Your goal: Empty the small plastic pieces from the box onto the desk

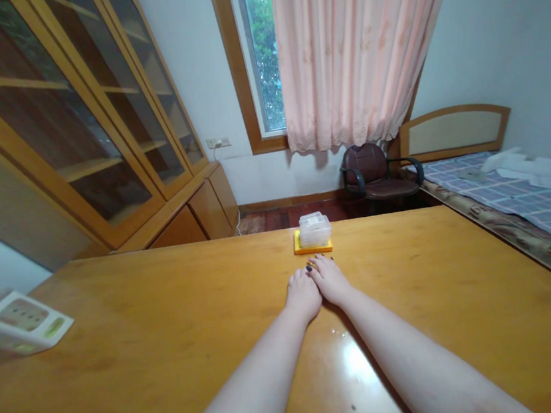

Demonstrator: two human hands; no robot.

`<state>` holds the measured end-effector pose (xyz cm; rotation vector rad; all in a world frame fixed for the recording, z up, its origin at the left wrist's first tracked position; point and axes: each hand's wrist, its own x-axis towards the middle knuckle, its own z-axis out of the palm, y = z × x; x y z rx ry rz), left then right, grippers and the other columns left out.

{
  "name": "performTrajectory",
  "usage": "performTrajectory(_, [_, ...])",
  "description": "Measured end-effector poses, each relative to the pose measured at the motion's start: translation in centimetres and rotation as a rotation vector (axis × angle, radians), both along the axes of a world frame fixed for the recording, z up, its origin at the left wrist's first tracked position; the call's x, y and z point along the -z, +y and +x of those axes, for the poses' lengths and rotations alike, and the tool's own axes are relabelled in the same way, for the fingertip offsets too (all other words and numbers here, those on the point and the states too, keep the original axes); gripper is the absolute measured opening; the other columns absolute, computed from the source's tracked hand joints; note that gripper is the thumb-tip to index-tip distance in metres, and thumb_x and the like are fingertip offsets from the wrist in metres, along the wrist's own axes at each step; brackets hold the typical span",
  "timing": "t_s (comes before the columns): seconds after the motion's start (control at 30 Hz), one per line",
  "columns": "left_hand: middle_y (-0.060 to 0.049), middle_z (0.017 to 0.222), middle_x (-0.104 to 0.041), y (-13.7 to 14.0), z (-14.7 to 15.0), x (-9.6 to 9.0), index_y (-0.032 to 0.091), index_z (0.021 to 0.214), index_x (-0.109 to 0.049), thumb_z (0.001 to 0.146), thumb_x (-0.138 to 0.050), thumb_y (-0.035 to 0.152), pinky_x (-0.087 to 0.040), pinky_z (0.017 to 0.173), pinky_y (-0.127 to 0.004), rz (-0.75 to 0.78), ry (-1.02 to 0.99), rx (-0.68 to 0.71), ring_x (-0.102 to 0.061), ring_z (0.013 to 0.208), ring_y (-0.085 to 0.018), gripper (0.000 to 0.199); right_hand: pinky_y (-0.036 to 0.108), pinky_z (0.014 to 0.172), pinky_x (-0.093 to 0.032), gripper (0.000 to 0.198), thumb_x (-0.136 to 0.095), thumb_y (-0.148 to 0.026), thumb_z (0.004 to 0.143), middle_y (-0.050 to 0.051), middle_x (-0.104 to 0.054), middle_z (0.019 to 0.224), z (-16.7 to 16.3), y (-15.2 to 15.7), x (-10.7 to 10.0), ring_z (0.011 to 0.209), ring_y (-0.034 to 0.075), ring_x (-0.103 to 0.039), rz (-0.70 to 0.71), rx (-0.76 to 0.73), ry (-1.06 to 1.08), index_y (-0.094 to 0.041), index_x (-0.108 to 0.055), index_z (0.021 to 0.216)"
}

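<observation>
The left hand (302, 295) and right hand (331, 280) lie together on the wooden table (122, 346) — fingers curled, holding nothing — just short of the clear plastic box (314, 229) on its yellow base (313, 248). A clumsy reach might nudge that light box off the table's far edge.

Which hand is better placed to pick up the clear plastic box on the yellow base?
Right, by a small margin. Both hands rest together on the wooden table, but the right hand lies straight below the clear plastic box with its fingertips almost at the yellow base. The left hand sits slightly further back.
</observation>
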<state>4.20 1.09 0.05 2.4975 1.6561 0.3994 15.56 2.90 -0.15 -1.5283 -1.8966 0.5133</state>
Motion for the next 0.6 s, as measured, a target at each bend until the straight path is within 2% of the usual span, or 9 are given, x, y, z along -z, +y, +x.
performTrajectory(0.07, [-0.018,0.111,-0.055,0.1,0.1,0.2,0.015,0.127,-0.05,0.088,-0.034,0.02,-0.038,0.088,-0.044,-0.021,0.025,0.001,-0.047,0.101,-0.03,0.042,0.045,0.108,-0.023,0.033,-0.04,-0.029,0.091,0.012,-0.053,0.128,-0.1,-0.1,-0.1,0.125,0.024,-0.041,-0.039,-0.038,-0.055,-0.016,-0.059,0.116])
performTrajectory(0.13, [-0.017,0.113,-0.055,0.2,0.1,0.2,0.015,0.126,-0.05,0.086,-0.036,0.018,-0.039,0.086,-0.042,-0.035,0.062,0.008,-0.049,0.102,-0.03,0.042,0.042,0.105,-0.029,0.033,-0.038,-0.028,0.092,0.01,-0.058,0.121,-0.2,-0.2,-0.2,0.117,0.022,-0.048,-0.034,-0.1,-0.033,-0.017,-0.06,0.114])
performTrajectory(0.23, [-0.016,0.111,-0.057,0.2,0.1,0.0,0.014,0.123,-0.052,0.085,-0.039,0.014,-0.043,0.083,-0.039,-0.054,0.128,0.033,-0.052,0.1,-0.029,0.041,0.036,0.098,-0.037,0.035,-0.038,-0.03,0.091,0.012,-0.061,0.114,-0.6,-0.7,-0.3,0.109,0.022,-0.054,-0.033,-0.136,0.074,-0.014,-0.059,0.113])
performTrajectory(0.37, [-0.015,0.104,-0.06,0.3,0.0,-0.3,0.013,0.117,-0.056,0.086,-0.039,0.013,-0.043,0.083,-0.035,-0.073,0.153,0.018,-0.055,0.098,-0.026,0.035,0.037,0.098,-0.038,0.039,-0.038,-0.035,0.089,0.014,-0.059,0.116,-1.5,-1.4,-0.1,0.109,0.023,-0.053,-0.035,-0.139,0.257,-0.013,-0.057,0.115])
performTrajectory(0.47, [-0.013,0.103,-0.06,0.2,-0.3,-0.7,0.015,0.113,-0.056,0.09,-0.034,0.016,-0.043,0.082,-0.032,-0.038,0.07,-0.041,-0.055,0.097,-0.023,0.032,0.037,0.097,-0.038,0.039,-0.038,-0.04,0.087,0.012,-0.06,0.114,-1.8,-1.2,0.2,0.108,0.023,-0.054,-0.022,-0.099,0.424,-0.015,-0.057,0.112])
performTrajectory(0.6, [-0.008,0.1,-0.06,0.0,-1.3,-1.6,0.019,0.103,-0.057,0.09,-0.039,0.027,-0.041,0.086,-0.033,0.064,-0.075,-0.085,-0.053,0.097,-0.021,0.024,0.035,0.084,-0.044,0.041,-0.039,-0.05,0.085,0.009,-0.065,0.097,-1.2,-0.4,0.5,0.092,0.023,-0.059,-0.014,0.027,0.588,-0.017,-0.06,0.098])
